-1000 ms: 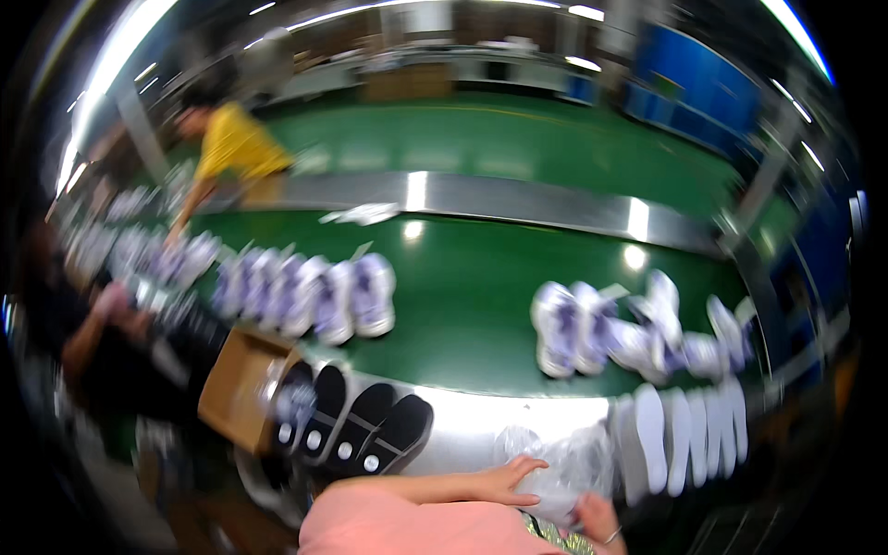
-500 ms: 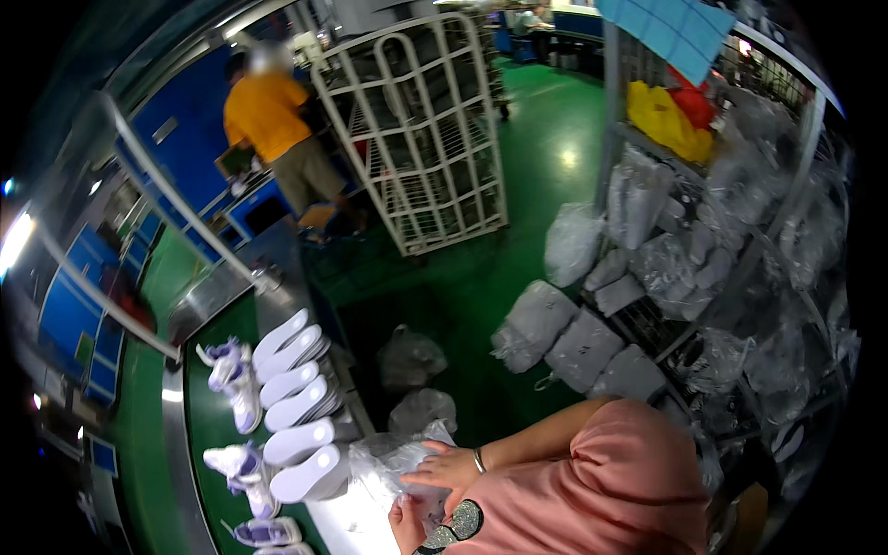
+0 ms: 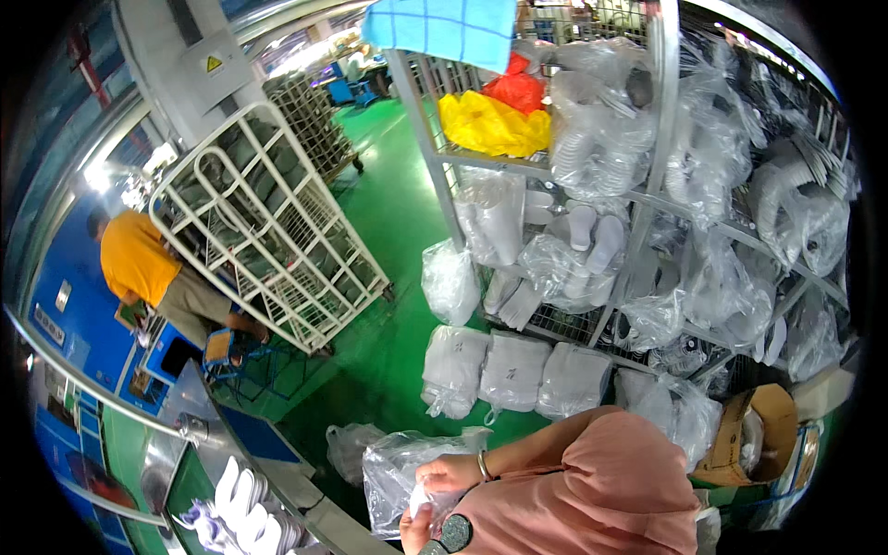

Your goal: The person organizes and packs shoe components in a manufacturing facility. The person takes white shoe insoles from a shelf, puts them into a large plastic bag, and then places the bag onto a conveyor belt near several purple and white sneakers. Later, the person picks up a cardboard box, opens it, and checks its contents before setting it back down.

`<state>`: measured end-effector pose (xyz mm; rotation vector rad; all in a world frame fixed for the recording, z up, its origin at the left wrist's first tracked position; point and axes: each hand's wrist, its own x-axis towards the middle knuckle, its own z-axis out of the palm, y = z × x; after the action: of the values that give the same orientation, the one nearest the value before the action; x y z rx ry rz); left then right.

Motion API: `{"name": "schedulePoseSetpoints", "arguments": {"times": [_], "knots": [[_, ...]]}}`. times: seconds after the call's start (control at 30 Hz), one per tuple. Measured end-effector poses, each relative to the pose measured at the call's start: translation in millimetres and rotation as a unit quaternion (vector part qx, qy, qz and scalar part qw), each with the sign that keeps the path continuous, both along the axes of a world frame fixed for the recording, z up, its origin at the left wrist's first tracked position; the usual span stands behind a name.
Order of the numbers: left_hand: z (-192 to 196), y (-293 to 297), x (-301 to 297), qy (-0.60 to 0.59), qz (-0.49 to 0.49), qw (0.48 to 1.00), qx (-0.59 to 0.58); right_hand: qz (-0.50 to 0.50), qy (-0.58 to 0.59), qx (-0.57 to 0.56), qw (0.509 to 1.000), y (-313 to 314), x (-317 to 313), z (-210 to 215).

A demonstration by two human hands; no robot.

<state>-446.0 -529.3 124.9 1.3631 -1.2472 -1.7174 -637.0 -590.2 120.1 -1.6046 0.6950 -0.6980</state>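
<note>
One clear plastic bag, crumpled and wide, occupies the lower centre of the view, directly in front of my pink top and to the right of the edge of the metal bench. My right hand, with a bracelet at the wrist, has its fingers curled closed on the bag near its right part. My left hand lies just below, thumb raised, beside a small whitish portion between the two hands; whether its grip is clenched or loose I cannot tell, since it is partly hidden.

Behind the bag, a second pale bag rests near the green floor. At lower left, white insoles are stacked beside a white and lilac shoe. Beyond my hands, three wrapped bundles form a row at the foot of a metal rack. The rack bears bagged insoles, a yellow bag and a red bag; a blue checked cloth hangs at its top. At right stands an open cardboard box. At left, a white wire trolley stands tilted in the view, next to a co-worker in an orange top, bent forward.
</note>
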Motion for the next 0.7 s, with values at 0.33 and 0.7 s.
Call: {"name": "schedulePoseSetpoints", "arguments": {"times": [0.33,0.7], "knots": [[-4.7,-13.4,-7.2,0.014,0.013,1.0,0.015,-0.014,-0.034,-0.072,0.997,5.8,-0.4,-7.3],[-9.6,-24.3,-20.3,0.044,0.005,0.999,0.022,0.08,-0.045,-0.036,0.995,-20.3,-12.6,-23.8]]}}
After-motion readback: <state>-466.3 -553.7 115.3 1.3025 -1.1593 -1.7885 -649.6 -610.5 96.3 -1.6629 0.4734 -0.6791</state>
